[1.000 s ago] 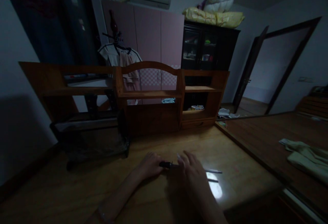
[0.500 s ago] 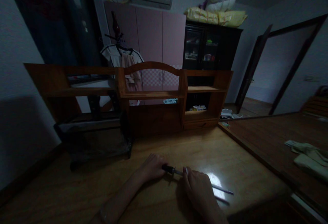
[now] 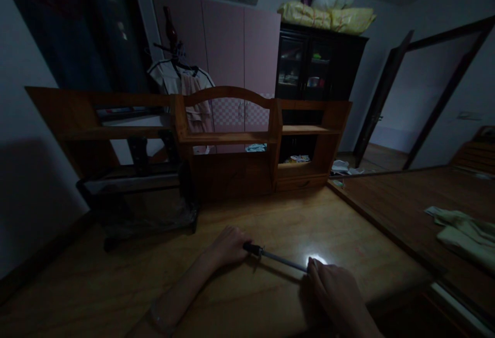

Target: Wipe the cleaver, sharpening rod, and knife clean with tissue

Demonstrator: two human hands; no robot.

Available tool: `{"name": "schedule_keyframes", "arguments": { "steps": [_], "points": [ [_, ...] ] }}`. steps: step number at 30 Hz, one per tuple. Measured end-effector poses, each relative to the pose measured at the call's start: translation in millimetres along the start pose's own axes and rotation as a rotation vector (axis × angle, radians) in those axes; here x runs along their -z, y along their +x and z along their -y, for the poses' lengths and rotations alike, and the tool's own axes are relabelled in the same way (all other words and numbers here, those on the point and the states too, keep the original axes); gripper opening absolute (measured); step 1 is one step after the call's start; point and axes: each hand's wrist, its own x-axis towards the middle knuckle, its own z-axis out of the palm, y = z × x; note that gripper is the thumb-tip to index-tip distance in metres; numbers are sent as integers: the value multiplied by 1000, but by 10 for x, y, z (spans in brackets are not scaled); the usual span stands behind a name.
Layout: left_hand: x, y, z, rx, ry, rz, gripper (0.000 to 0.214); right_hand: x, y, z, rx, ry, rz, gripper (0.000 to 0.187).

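Observation:
A honing steel [image 3: 284, 261] with a black handle, a small guard and a thin grey rod is held just above the wooden desk [image 3: 348, 235], and its shadow falls on the top below. At the handle end, my left hand [image 3: 231, 245] is closed on the black grip. My right hand [image 3: 334, 286] pinches the rod near its far end, thumb and fingers together, and hides the tip. Between the two hands most of the rod lies bare.
To the left on the desk stands a black rack [image 3: 143, 204] with black handles sticking up. A wooden shelf unit [image 3: 232, 137] runs along the back. Beyond the desk's right edge, a pale green cloth [image 3: 464, 237] lies on a brown surface.
My right hand has slid right along the rod, from near the guard to its far end, baring more of it. The left hand keeps its hold. The view has tilted slightly.

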Motion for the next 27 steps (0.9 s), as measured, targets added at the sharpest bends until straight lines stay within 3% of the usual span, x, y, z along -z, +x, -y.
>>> {"name": "schedule_keyframes", "arguments": {
  "steps": [6,11,16,18,22,24,27],
  "points": [
    [33,-6,-48,28,-4,6,19,26,-63,-129,82,-157,36,33],
    [16,-9,-42,30,-8,6,21,-51,-73,-225,59,-86,30,32],
    [10,-4,-12,32,-4,4,19,-376,-222,-645,155,-115,-175,38],
    [8,2,0,56,-4,10,19,-378,-275,-812,122,-144,-248,40],
    [4,16,15,87,10,9,17,27,-182,-800,-3,-13,-402,42],
    [3,21,17,86,9,4,18,290,-20,-592,-134,149,-459,40],
    [-2,20,12,79,1,-19,20,508,284,-121,-115,217,-461,41]
  ]
}}
